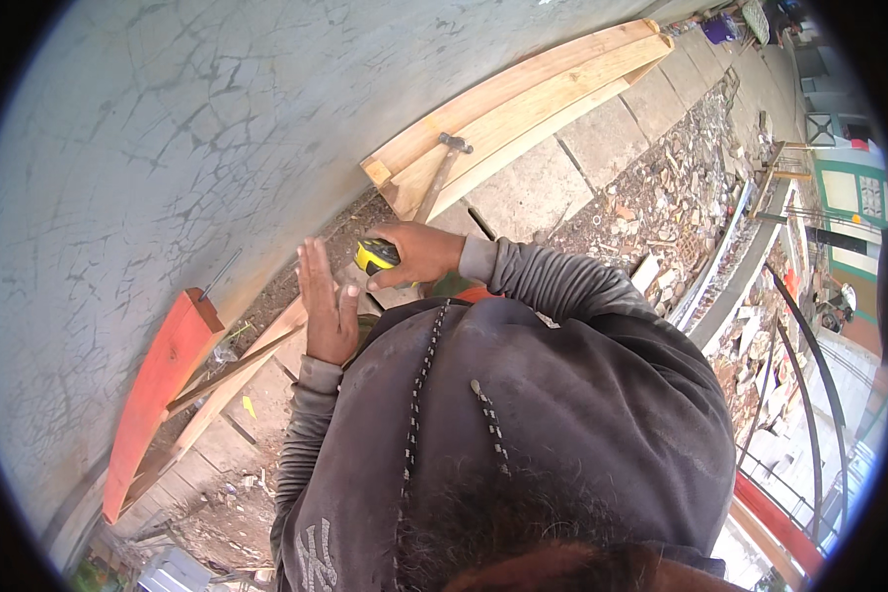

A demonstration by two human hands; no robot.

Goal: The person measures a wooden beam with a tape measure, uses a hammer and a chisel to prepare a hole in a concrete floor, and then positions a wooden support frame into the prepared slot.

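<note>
My right hand [421, 253] is closed around a yellow and black tape measure [376, 257] in front of my body. Just left of it my left hand [328, 304] is raised, its fingers stretched out and holding nothing. A hammer [452, 146] leans its head on the near end of a pale wooden frame [533, 109]. The hammer's handle runs down toward my right hand, and its lower end is hidden behind that hand.
A grey cracked wall [197, 128] rises on the far side. At left stands a red-faced timber [158, 395] with a thin metal rod [221, 273] at its upper end. Concrete slabs [602, 143] border rubble [676, 187] on the right. Dark curved bars [809, 395] stand farther right.
</note>
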